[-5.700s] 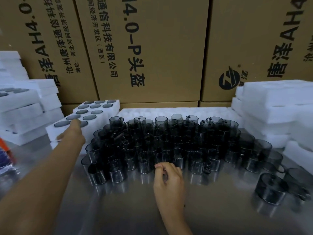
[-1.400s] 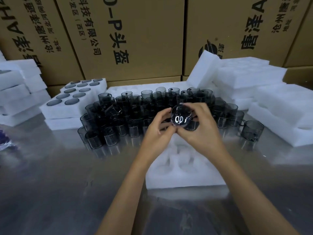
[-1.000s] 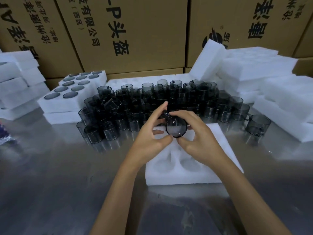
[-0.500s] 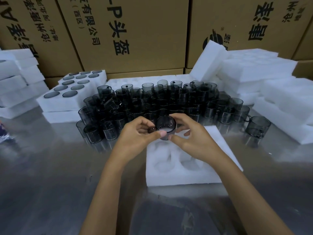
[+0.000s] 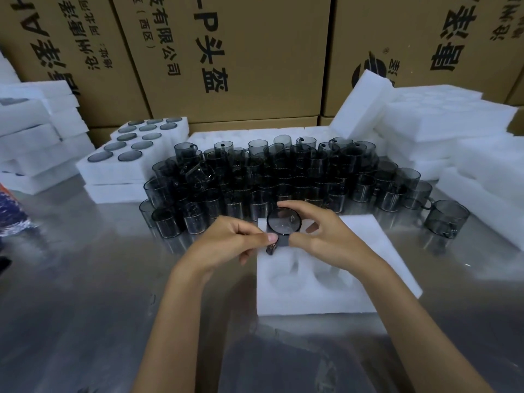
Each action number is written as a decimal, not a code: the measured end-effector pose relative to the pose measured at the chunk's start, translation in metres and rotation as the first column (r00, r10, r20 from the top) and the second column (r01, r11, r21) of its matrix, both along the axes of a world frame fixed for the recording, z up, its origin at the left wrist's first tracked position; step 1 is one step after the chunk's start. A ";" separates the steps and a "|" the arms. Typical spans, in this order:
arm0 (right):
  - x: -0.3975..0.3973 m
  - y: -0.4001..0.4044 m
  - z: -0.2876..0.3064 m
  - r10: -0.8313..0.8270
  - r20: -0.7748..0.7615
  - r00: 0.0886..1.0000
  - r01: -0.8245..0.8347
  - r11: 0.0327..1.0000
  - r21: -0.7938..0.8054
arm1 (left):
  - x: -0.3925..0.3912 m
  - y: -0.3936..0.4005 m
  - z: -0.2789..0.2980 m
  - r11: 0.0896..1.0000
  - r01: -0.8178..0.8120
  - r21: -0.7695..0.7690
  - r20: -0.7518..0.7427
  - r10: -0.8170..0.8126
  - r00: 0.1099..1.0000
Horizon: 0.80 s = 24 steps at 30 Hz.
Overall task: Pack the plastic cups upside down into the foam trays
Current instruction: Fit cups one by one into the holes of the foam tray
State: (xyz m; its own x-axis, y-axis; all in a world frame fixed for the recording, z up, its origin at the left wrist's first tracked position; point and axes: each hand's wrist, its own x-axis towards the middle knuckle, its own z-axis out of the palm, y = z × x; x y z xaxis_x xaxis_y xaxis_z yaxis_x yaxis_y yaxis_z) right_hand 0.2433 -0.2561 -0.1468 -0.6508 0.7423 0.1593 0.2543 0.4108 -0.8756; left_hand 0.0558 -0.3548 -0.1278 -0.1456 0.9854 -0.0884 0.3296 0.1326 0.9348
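Two hands (image 5: pixel 226 245) (image 5: pixel 329 236) hold one cup (image 5: pixel 283 222).

Head-height view, down, seemingly close

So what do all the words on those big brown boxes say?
"P头盔" reads sideways on the middle box.
"有限公司" and "(西区)" run in smaller print on the same box.
"沧州" starts a small line on the left box; its big letters are cut off.
A round dark logo sits on the right box; the big characters beside it are only partly readable.
The cups show no readable print.
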 end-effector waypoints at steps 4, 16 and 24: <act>0.001 -0.002 -0.003 -0.009 0.060 0.998 0.004 0.997 0.081 | -0.001 0.002 -0.003 0.999 -0.041 -0.028 0.019 0.042 0.999; 0.003 -0.013 -0.002 -0.125 0.288 0.950 0.040 0.958 0.283 | -0.004 0.005 -0.008 1.000 0.003 0.021 0.002 -0.003 1.000; 0.002 -0.014 -0.001 -0.148 0.378 0.914 0.030 0.953 0.301 | -0.007 0.008 -0.011 0.997 0.080 0.012 -0.124 -0.078 0.989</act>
State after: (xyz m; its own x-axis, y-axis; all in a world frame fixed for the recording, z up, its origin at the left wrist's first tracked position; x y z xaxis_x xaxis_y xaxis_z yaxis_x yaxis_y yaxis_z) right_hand 0.2454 -0.2702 -0.1477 -0.6369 0.7621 0.1166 0.5995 0.5847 -0.5466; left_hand 0.0487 -0.3472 -0.1390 -0.0759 0.9954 -0.0583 0.4513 0.0865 0.8882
